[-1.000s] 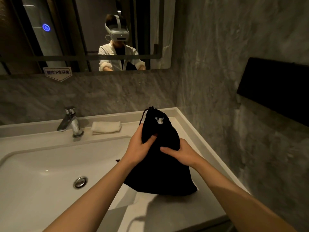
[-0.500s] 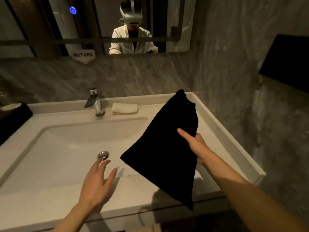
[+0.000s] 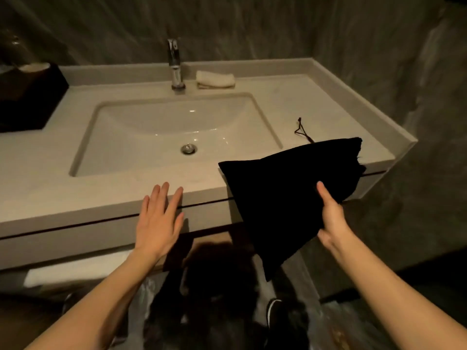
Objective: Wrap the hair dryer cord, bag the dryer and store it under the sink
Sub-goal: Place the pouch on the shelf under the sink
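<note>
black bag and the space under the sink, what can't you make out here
Head view:
- Contents of the black bag: opaque cloth hides whether the dryer is inside.
- Storage under the sink counter: dark, blurred, partly behind both arms.
- Dark box: cut off by the left edge.
- Right hand: fingers hidden behind the bag.

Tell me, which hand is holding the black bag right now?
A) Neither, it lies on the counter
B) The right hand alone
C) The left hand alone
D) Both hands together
B: the right hand grips the black bag in the air at the counter's front edge, while the left hand is open with fingers spread, touching nothing.
</note>
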